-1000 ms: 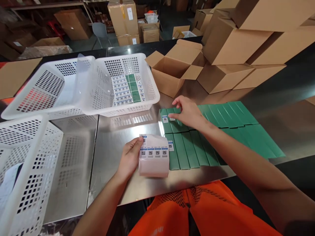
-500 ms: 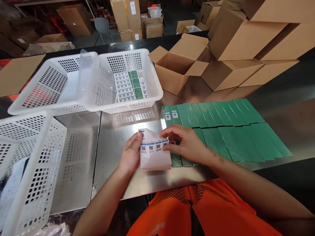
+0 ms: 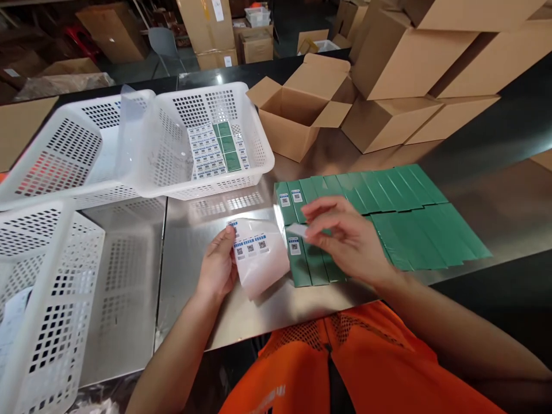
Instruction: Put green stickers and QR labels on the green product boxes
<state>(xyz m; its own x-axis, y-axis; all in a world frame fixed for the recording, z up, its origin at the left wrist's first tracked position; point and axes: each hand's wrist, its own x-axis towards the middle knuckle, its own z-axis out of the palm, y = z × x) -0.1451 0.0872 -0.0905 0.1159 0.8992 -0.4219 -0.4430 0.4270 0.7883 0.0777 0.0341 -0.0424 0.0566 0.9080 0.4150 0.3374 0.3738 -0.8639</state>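
My left hand (image 3: 218, 267) grips a curled white sticker sheet (image 3: 261, 259) that carries a row of small QR labels along its top. My right hand (image 3: 349, 241) hovers just right of the sheet, pinching one peeled label (image 3: 297, 230) between thumb and fingers. Below that hand lie two rows of flat green boxes (image 3: 388, 201) on the steel table (image 3: 194, 270). Two boxes at the far row's left end and one at the near row's left end bear labels.
A white perforated basket (image 3: 254, 129) behind the sheet holds labelled green boxes. Two more white baskets (image 3: 52, 155) stand at the left. An open cardboard carton (image 3: 297, 109) and stacked closed cartons (image 3: 431, 69) fill the back right. My orange vest (image 3: 345, 368) is below.
My right hand left the far row of boxes, came to the sheet, peeled off a label and now lifts it to the right. The sheet shows fewer labels.
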